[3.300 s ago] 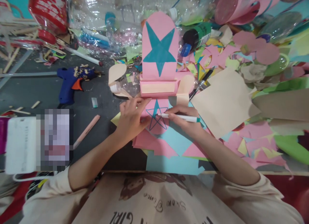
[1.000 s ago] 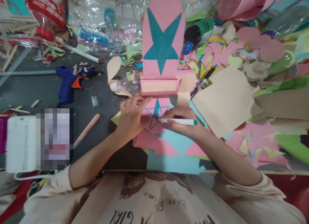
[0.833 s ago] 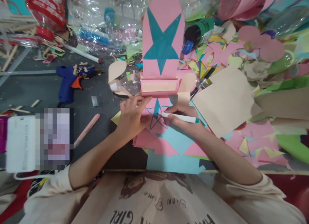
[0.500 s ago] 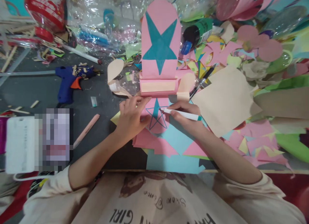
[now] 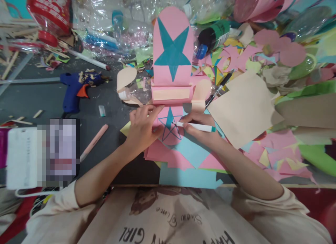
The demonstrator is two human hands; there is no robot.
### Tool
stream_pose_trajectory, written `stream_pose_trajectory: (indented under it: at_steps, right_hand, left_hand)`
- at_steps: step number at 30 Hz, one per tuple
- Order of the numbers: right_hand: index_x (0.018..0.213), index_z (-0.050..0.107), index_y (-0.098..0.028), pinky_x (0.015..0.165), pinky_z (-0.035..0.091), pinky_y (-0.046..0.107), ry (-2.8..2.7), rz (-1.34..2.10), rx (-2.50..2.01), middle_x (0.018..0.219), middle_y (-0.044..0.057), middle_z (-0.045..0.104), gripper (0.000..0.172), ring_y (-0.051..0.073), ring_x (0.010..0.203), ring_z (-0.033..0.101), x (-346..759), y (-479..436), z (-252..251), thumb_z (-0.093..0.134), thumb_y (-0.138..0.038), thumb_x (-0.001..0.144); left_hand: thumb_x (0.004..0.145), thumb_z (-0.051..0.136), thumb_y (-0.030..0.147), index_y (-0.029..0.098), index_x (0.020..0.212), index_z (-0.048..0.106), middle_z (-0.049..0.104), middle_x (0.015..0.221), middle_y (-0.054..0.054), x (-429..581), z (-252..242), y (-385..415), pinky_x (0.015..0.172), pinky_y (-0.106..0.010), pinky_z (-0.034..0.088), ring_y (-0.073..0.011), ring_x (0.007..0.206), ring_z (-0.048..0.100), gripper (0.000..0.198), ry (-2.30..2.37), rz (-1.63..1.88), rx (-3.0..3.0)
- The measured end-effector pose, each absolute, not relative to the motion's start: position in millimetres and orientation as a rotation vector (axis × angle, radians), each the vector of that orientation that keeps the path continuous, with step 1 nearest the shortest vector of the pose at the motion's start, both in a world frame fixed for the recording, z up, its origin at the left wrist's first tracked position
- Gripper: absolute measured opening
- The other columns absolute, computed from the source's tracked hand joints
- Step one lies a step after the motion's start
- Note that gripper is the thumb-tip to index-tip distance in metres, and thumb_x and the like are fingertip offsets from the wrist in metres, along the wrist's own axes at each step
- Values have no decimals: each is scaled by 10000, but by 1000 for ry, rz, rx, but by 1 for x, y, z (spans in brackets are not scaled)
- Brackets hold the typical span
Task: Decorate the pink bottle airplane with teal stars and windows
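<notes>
My right hand (image 5: 202, 132) is closed round a white marker (image 5: 196, 126) with a teal end. Its tip touches the lower pink paper flap (image 5: 173, 141), inside a teal star outline that is partly coloured in. On that flap's left side lies my left hand (image 5: 144, 126), fingers resting on the paper and index finger stretched along the fold. Above, a rounded pink upright flap (image 5: 181, 23) carries a solid teal star (image 5: 173, 55). Between the two flaps runs a pink fold with a beige paper strip (image 5: 172, 94). Beige paper loops stick out on both sides.
A blue glue gun (image 5: 70, 86), a pink marker (image 5: 96, 140) and a white box (image 5: 22, 156) lie left. Beige paper (image 5: 244, 107), a black pen (image 5: 220, 86) and coloured scraps (image 5: 278, 153) spread right. Plastic bottles, one a red-labelled bottle (image 5: 51, 13), crowd the back.
The marker has shifted slightly left and down within the star, its back end lower. The upright flap's top has tipped a little lower. My left hand stays in place.
</notes>
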State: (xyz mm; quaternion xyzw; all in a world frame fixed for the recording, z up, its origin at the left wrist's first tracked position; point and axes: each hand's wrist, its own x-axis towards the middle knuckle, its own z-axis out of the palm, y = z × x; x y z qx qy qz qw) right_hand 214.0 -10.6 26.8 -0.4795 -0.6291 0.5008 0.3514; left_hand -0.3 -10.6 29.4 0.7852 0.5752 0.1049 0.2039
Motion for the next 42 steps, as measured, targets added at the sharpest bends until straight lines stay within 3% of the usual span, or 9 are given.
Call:
stream_pose_trajectory:
  at_steps: [12,17,21,29,34,42]
  right_hand:
    - [701,692,-185,656,514,277,-1904,1334,-1109,679,33,723,211,156,656,665,218,-7,36,605,-283,866]
    - [722,677,-196,565,495,265,-1661,1262,-1252,653,15,701,195,149,604,642,215,-10,26,616,-322,858]
    - [734,674,-197,574,492,263,-1549,1181,-1282,654,5,691,136,149,612,644,212,-12,21,631,-279,834]
    - [655,684,-185,564,487,281,-1622,1485,-1242,650,38,702,292,164,617,634,216,-8,30,692,-426,818]
    - [760,714,-202,514,479,252,-1460,1296,-1302,654,6,701,182,139,573,631,220,-13,23,696,-371,824]
    - [858,737,-209,557,455,241,-1570,1251,-1281,694,-8,684,118,126,617,610,221,-17,20,679,-311,873]
  left_hand:
    - [850,595,214,226,1382,557,602,1221,-106,-1,25,-11,967,-433,374,-296,1152,533,534,1604,307,2221]
    - [843,618,212,226,1377,558,599,1216,-107,-1,26,-11,962,-431,378,-297,1145,535,538,1607,294,2222]
    - [839,622,203,215,1379,556,594,1221,-116,0,28,-11,960,-439,383,-306,1146,535,544,1607,280,2218]
    - [851,596,208,202,1387,557,609,1219,-125,-1,27,-11,960,-442,380,-304,1148,542,538,1597,303,2224]
    - [843,607,222,203,1380,565,600,1245,-131,-1,26,-11,961,-451,380,-315,1159,537,539,1608,289,2211]
    - [831,599,208,208,1388,560,593,1244,-121,-1,27,-11,988,-439,371,-302,1163,532,558,1600,289,2195]
